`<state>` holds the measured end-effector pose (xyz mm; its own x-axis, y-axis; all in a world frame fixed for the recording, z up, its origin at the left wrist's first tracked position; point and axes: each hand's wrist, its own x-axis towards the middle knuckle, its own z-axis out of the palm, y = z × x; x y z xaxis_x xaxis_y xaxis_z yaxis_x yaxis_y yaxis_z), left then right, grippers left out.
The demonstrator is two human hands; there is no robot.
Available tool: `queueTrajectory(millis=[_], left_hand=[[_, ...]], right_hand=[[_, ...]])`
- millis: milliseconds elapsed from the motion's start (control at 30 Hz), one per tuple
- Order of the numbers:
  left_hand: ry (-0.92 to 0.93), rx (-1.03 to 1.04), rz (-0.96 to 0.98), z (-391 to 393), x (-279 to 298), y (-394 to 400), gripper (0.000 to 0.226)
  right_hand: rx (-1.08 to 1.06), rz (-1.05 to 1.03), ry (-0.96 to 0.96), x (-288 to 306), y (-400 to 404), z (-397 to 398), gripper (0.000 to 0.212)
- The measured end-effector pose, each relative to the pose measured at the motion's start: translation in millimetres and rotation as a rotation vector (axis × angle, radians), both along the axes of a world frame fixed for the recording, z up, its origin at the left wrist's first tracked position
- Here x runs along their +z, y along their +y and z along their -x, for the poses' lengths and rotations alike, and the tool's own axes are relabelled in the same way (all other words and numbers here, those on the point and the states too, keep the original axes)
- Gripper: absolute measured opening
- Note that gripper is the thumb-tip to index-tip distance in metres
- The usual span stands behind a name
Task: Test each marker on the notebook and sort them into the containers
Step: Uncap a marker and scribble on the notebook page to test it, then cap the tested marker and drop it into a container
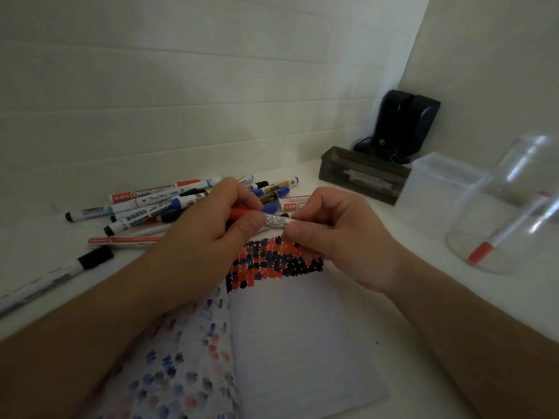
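The open notebook lies nearest, flat on the white table, its right page blank apart from a dense block of red, blue and black test marks along the top edge, its left page dotted with fainter marks of the same colours. Above that block both hands hold one red-capped marker level across the page: the left hand curls round the red cap end, and the right hand pinches the white printed barrel between thumb and fingers. Behind the hands a loose pile of markers with black, blue and red caps is scattered on the table, and one black-capped marker lies apart at the left. To the right stands a clear glass jar with a red-capped marker leaning inside, a clear plastic box just beside it, and a dark box further back.
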<state>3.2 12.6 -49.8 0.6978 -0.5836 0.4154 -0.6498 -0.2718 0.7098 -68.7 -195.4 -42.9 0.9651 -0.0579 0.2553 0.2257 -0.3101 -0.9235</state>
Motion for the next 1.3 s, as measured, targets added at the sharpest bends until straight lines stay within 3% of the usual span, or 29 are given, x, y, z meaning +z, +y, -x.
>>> queueTrajectory(millis=[67, 300, 600, 667, 767, 967, 1067, 1167, 1300], left_hand=[[0.004, -0.015, -0.012, 1, 4, -2, 0.018], [0.016, -0.02, -0.027, -2, 10, 6, 0.005], [-0.155, -0.162, -0.093, 10, 0, -8, 0.019], [-0.258, -0.246, -0.178, 14, 1, -9, 0.036], [-0.296, -0.311, -0.279, 20, 1, -6, 0.061], [-0.269, -0.306, -0.313, 18, -3, -1, 0.053], [-0.249, -0.286, -0.317, 15, -5, 0, 0.044], [-0.236, -0.267, -0.329, 12, -4, 4, 0.036], [-0.216, -0.21, -0.336, 10, -2, 12, 0.027]], right_hand=[[-0.006, 0.077, 0.01, -1, 3, 0, 0.014], [-0.02, -0.041, 0.036, 18, 19, 5, 0.014], [-0.172, -0.185, 0.259, 20, 20, 63, 0.01], [-0.294, -0.18, 0.262, 18, 10, 83, 0.012], [-0.548, -0.24, 0.15, 26, -12, 110, 0.009], [-0.957, -0.568, -0.28, 81, -79, 150, 0.018], [-0.959, -0.637, -0.236, 98, -99, 153, 0.025], [-0.919, -0.666, -0.202, 105, -108, 151, 0.015], [-0.883, -0.67, -0.22, 113, -108, 146, 0.02]])
